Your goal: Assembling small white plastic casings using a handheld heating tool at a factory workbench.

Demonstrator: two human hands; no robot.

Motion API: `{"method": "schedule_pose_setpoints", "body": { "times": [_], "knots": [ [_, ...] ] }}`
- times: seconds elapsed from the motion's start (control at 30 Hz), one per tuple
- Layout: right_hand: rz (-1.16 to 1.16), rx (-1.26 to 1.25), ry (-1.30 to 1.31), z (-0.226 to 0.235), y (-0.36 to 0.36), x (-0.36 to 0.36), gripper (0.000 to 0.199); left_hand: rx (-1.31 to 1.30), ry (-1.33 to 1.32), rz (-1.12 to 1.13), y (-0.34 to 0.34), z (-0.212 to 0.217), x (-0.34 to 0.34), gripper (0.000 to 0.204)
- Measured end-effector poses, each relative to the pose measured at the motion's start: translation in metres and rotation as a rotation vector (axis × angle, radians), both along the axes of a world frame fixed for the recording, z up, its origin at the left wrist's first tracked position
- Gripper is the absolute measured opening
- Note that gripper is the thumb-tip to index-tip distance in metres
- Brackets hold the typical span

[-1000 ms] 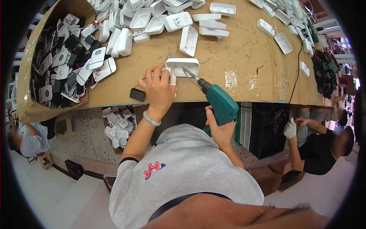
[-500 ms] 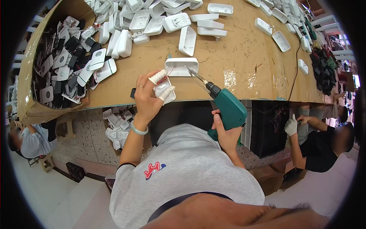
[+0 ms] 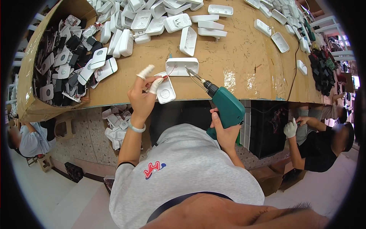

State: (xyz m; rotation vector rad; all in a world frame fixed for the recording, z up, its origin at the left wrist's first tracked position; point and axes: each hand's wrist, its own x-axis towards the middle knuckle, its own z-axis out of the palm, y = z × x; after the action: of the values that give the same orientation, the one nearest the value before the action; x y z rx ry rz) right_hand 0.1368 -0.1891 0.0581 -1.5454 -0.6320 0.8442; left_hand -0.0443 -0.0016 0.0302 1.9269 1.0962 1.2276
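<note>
Soldering gun (image 3: 229,108) gripped in my right hand (image 3: 226,133), its tip (image 3: 188,69) at the hollow of an open white housing (image 3: 179,71) on a cardboard-covered table (image 3: 244,65): a small swing of that wrist, I judge, could scorch the plastic or bring hot metal close to my left hand (image 3: 143,99). That hand is at the upper edge of a white cover (image 3: 165,93); whether its fingers pinch the cover or merely touch it, I cannot tell. A tug there could strain the thin red wire (image 3: 172,70) running to the housing and pull a joint loose. The gun points away from me and leftward. The cover's long axis runs away from me, far end leaning slightly left; the housing's lies crosswise, left to right, hollow open to my view. Beyond spreads a heap of white housings (image 3: 141,19).
</note>
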Motion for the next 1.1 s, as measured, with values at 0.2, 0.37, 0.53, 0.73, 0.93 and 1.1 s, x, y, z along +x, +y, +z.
{"method": "schedule_pose_setpoints", "body": {
  "times": [0.2, 0.37, 0.53, 0.73, 0.93, 1.1],
  "knots": [
    [0.009, -0.014, -0.028, -0.001, 0.009, -0.003, 0.022, 0.313, 0.314, -0.049, 0.013, -0.006, 0.017, 0.022],
    [0.015, -0.022, -0.054, -0.009, 0.014, -0.005, 0.023, 0.369, 0.463, 0.013, 0.012, -0.008, 0.03, 0.026],
    [0.009, -0.01, -0.029, -0.017, 0.019, -0.006, 0.022, 0.321, 0.527, 0.083, 0.007, -0.005, 0.043, 0.019],
    [-0.013, -0.01, -0.067, -0.029, 0.03, -0.007, 0.018, 0.371, 0.529, 0.16, 0.009, -0.01, 0.05, 0.022],
    [0.044, 0.008, -0.162, -0.037, 0.034, -0.005, 0.017, 0.348, 0.619, 0.14, 0.01, -0.015, 0.05, 0.024],
    [0.03, 0.047, -0.165, -0.037, 0.036, -0.005, 0.017, 0.333, 0.638, 0.169, 0.009, -0.013, 0.051, 0.017]
  ]
}}
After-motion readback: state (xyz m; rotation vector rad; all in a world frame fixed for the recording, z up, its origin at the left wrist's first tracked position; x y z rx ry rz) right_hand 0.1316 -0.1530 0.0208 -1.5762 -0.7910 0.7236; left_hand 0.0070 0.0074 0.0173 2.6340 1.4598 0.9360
